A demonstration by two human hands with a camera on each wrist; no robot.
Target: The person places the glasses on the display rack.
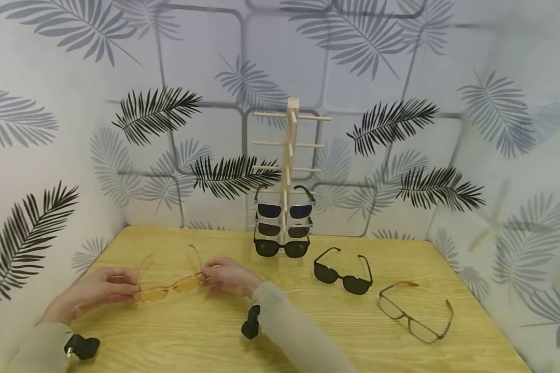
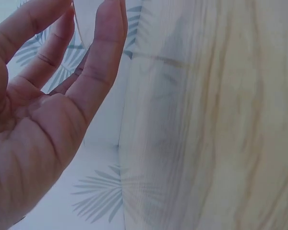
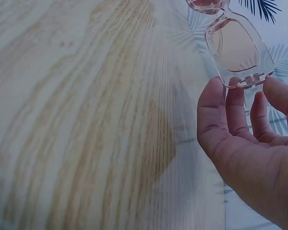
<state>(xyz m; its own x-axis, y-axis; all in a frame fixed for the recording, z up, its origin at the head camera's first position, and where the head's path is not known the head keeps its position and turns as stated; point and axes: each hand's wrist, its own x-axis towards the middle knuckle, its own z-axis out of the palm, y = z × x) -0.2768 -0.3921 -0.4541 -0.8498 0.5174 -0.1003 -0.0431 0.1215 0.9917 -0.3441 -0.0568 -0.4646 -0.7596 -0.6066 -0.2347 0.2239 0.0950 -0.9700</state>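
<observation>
Holding amber-lensed glasses [image 1: 170, 288], clear-framed, temples unfolded

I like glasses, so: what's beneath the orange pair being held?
In the head view, yellow tabletop shows beneath the orange glasses; the left hand and right hand cover what lies behind them.

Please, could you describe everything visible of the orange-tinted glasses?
The orange-tinted glasses have a clear, plastic-looking frame and two roughly rectangular lenses. The temples, unfolded, point away from the person. The left grip and right grip hold opposite ends, left of the wooden rack. Whether they touch the table is unclear.
</observation>
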